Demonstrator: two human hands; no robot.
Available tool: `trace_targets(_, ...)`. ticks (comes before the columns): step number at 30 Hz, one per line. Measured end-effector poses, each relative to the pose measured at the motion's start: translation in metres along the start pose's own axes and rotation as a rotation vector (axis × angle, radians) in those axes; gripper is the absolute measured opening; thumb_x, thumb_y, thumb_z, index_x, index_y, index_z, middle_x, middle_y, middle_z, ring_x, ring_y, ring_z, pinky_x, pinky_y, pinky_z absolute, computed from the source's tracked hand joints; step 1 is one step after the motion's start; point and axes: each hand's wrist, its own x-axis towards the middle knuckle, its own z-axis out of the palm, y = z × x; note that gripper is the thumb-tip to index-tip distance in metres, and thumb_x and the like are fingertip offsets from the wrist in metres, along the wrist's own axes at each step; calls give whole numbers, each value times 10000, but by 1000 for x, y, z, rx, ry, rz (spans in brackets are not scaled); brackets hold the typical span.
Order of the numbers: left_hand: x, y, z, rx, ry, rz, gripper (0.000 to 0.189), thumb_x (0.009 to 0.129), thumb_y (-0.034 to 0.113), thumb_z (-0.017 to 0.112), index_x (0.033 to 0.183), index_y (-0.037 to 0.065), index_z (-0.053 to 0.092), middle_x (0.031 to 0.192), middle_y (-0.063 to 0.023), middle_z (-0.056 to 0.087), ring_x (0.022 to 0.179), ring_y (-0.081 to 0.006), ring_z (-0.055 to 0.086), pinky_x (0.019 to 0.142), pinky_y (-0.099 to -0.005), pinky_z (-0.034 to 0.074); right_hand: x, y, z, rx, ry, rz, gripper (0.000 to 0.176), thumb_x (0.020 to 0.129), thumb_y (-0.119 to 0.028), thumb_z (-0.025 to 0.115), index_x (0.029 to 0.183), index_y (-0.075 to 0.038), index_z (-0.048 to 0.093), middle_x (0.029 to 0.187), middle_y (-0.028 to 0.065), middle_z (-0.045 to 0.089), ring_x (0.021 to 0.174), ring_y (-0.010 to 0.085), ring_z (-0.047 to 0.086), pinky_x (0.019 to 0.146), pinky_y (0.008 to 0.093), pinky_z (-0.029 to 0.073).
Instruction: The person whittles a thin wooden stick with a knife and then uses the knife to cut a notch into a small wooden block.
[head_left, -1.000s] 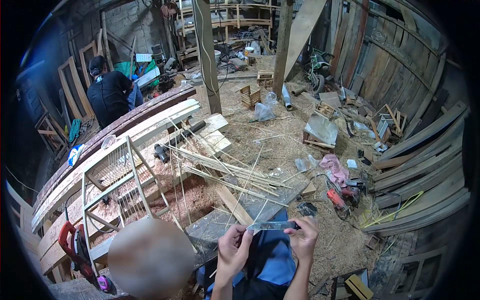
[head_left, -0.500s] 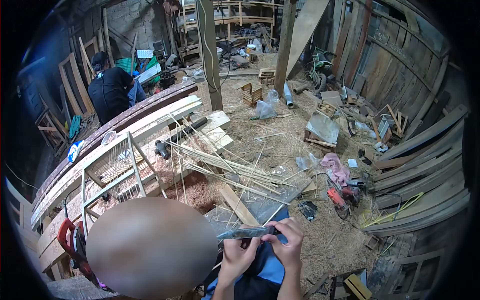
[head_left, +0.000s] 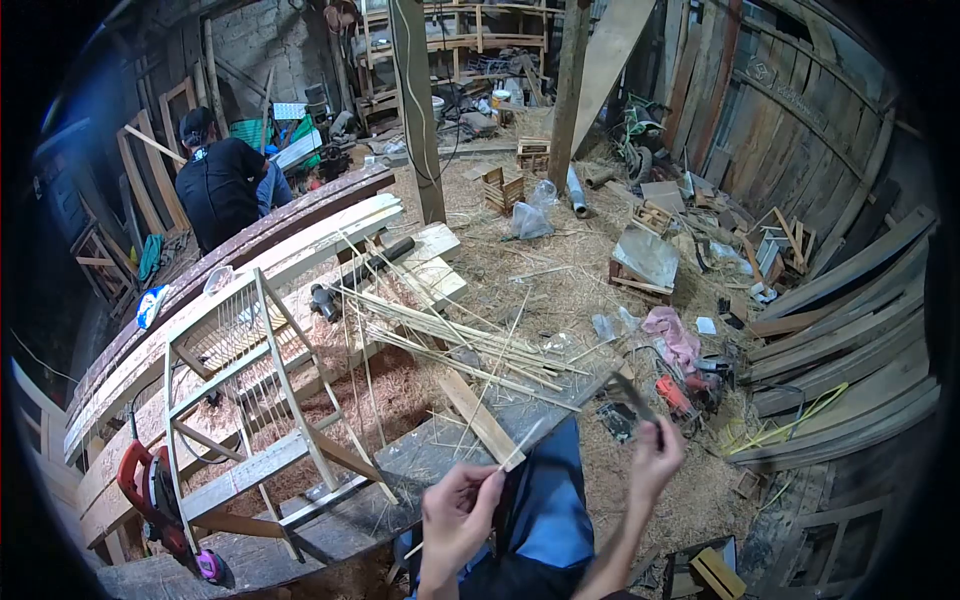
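My left hand point(head_left: 460, 515) is closed around a thin pale wooden stick point(head_left: 524, 441), pinched between thumb and fingers, its upper end pointing up and right. Out to the right, my right hand point(head_left: 656, 458) grips a knife point(head_left: 634, 398) with a dark, slightly blurred blade tilted up and left. The knife is apart from the stick. A flat wooden slat point(head_left: 480, 418) lies on the dark bench point(head_left: 390, 490) just beyond my left hand. Farther along the bench is a loose bundle of thin sticks point(head_left: 470, 340).
A wooden frame with thin bars point(head_left: 270, 400) leans at the left, beside a red power tool point(head_left: 150, 495). A hammer-like tool point(head_left: 325, 300) lies among planks. Another red power tool point(head_left: 677, 395) and pink cloth point(head_left: 672, 335) lie on the shavings-covered floor. A person point(head_left: 225, 185) sits at back left.
My right hand has swung right and upward with the knife, away from my left hand. My left hand has shifted slightly left and down. A pale wooden strip now shows beside the other person.
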Motion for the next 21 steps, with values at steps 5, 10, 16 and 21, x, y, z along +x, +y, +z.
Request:
trace_targets(5,16,-15,2,46,-57,-40,136,1011,83,607,1031,-49,629,799,-29,639,745,-64,587,669,-209,463,-8,13,-16,48,-6,-15,530,911,-445,735,994,74,669,872,104,635,836,222,604,789,345,471)
trace_targets(10,15,-16,13,-1,-112,-104,169,1023,139,611,1051,-27,626,787,-22,620,720,-67,558,650,-222,449,-23,-30,7,130,-296,-77,516,886,-489,746,972,17,684,889,73,605,847,203,589,775,334,466)
trace_targets(16,10,-32,9,-246,-176,-160,185,1030,172,602,1147,32,569,845,2,614,706,-38,526,571,-181,390,-40,-74,33,224,-569,-292,415,755,-385,847,932,-41,698,780,54,639,718,231,584,658,361,436)
trace_targets(21,7,-20,13,-292,-152,-149,219,1009,137,629,1192,33,566,859,9,611,724,-31,547,606,-174,427,-51,-78,38,354,-507,-255,407,742,-295,869,1008,-68,662,810,49,665,721,229,591,663,358,443)
